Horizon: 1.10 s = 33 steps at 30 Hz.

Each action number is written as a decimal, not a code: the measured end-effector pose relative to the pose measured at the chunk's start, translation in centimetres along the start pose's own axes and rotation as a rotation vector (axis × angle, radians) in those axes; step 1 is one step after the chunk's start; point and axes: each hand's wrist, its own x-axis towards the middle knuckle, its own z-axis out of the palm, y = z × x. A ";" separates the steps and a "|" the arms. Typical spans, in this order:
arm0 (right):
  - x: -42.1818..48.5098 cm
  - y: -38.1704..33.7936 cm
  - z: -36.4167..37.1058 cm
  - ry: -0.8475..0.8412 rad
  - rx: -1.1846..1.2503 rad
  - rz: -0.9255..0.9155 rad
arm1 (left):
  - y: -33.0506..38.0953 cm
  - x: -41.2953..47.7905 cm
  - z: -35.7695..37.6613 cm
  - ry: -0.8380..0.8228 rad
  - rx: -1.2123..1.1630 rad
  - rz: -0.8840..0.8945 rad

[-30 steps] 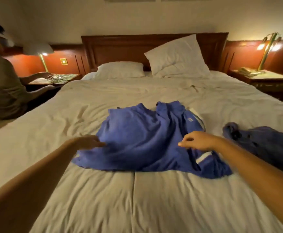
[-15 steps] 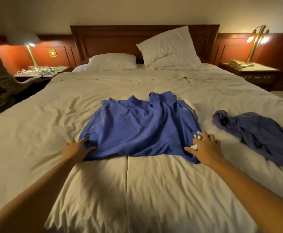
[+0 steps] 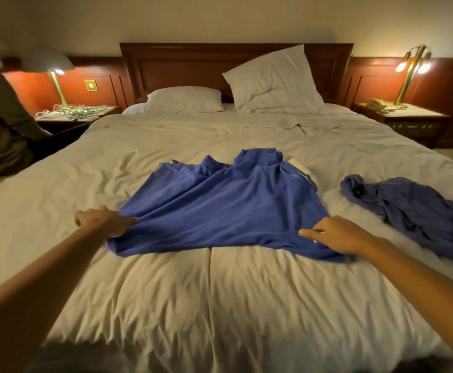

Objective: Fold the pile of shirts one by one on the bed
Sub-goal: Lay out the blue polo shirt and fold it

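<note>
Our left hand has its fingers curled round the near left corner of the blue shirt, bunching the hem so that creases fan out from the grip across the cloth. Our right hand is on the near right corner of the same shirt. Its fingers are bent down into the fabric and pinch it, and its thumb is stretched out along the hem. The shirt lies in the middle of the bed, hem toward the foot edge and collar toward the headboard, partly spread but rumpled at its far end. A darker shirt lies crumpled by the bed's right edge, apart from the blue one. At the head edge we see a flat pillow left of centre and a second pillow propped against the headboard. A lit lamp stands on the left nightstand over a tangle of cables. Another lamp glows on the right nightstand, beside a telephone. Another person in an olive top is beside the bed's left edge, back toward us.
</note>
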 end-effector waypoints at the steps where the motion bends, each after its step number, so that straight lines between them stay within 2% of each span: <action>1: -0.8 -0.9 -0.2 -0.138 -0.009 0.001 | 0.9 -0.4 0.4 0.015 -0.039 0.024; 4: -3.2 -2.6 -1.4 -0.607 0.156 0.078 | 4.3 -0.8 2.2 0.005 -0.271 0.315; 5: -3.6 -2.6 -1.8 -0.631 0.210 0.072 | 5.5 -0.9 3.1 -0.056 -0.313 0.397; 6: -3.6 -2.2 -1.8 -0.549 0.231 0.030 | 6.7 -1.5 4.1 -0.109 -0.321 0.440; 8: -2.8 -0.6 -0.9 -0.190 0.156 -0.119 | 8.4 -2.8 6.3 -0.145 -0.277 0.430; 9: -2.5 0.2 -0.1 -0.065 0.120 -0.178 | 8.7 -3.5 7.0 -0.124 -0.271 0.413; 12: -2.6 2.0 3.2 -0.060 -0.068 -0.218 | 8.7 -3.7 7.9 -0.098 -0.298 0.406; 13: -2.9 2.3 3.8 -0.055 -0.172 -0.190 | 8.6 -3.3 7.9 -0.109 -0.301 0.409; 15: -3.3 2.8 3.7 -0.022 -0.198 -0.105 | 8.5 -2.7 8.2 -0.121 -0.284 0.413; 16: -3.4 3.1 2.8 -0.072 -0.144 -0.038 | 8.6 -2.6 8.4 -0.120 -0.283 0.410; 19: -3.7 3.0 -1.1 -0.517 0.066 0.216 | 8.9 -2.5 8.6 -0.122 -0.297 0.387; 20: -3.6 3.2 -2.0 -0.539 0.098 0.243 | 9.0 -2.5 8.5 -0.122 -0.296 0.381; 21: -3.3 3.5 -2.2 -0.451 0.123 0.214 | 9.1 -2.4 8.4 -0.122 -0.295 0.379; 23: -2.4 3.5 -1.2 -0.075 0.232 0.066 | 9.1 -2.4 8.3 -0.132 -0.288 0.378; 24: -2.1 3.0 0.1 0.059 0.333 -0.016 | 9.1 -2.5 8.3 -0.132 -0.284 0.379; 26: -2.2 1.1 2.9 0.106 0.381 -0.165 | 9.1 -2.5 8.4 -0.121 -0.282 0.381; 28: -2.5 -1.1 6.0 0.081 0.114 -0.257 | 9.1 -2.5 8.4 -0.119 -0.293 0.384; 30: -2.3 -2.3 8.8 0.250 -0.081 -0.359 | 9.0 -2.6 8.4 -0.133 -0.296 0.386; 32: -2.0 -3.1 9.9 0.355 0.026 -0.367 | 9.1 -2.7 8.4 -0.133 -0.289 0.388; 33: -1.8 -3.4 9.6 0.311 0.126 -0.333 | 9.1 -2.9 8.2 -0.128 -0.279 0.394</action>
